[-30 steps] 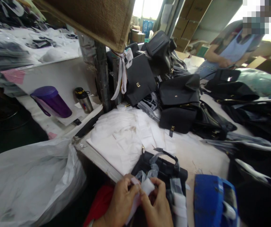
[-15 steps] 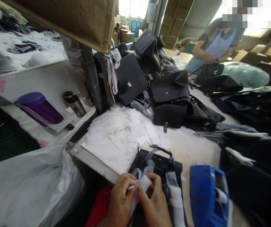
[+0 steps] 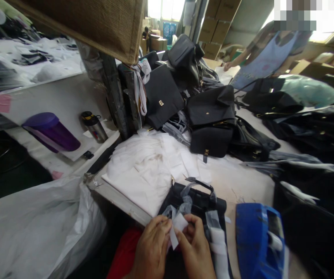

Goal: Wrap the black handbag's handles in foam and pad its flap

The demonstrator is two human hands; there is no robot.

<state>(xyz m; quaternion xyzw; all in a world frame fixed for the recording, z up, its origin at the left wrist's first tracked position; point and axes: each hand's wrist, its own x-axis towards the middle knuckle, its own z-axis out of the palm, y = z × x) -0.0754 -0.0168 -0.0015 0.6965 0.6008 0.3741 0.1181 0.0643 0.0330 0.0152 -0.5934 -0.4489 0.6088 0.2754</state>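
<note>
My left hand (image 3: 152,250) and my right hand (image 3: 196,252) meet at the bottom centre, both pinching a small white foam piece (image 3: 179,226). The piece sits over a black handbag (image 3: 197,201) that lies on the table edge right in front of me. The bag's handle is wrapped in clear plastic (image 3: 184,201). A white foam strip (image 3: 217,242) lies along the bag just right of my right hand.
A blue tape dispenser (image 3: 256,242) stands at the right of the bag. A stack of white sheets (image 3: 146,170) lies behind it, then a pile of black handbags (image 3: 211,120). A purple jug (image 3: 52,131) and steel bottle (image 3: 94,126) are left. A person (image 3: 267,58) works at the far right. A white plastic sack (image 3: 33,228) hangs at lower left.
My fingers have turned the white piece, which now hangs lower between my hands. The person at the far right has reached an arm out to the left.
</note>
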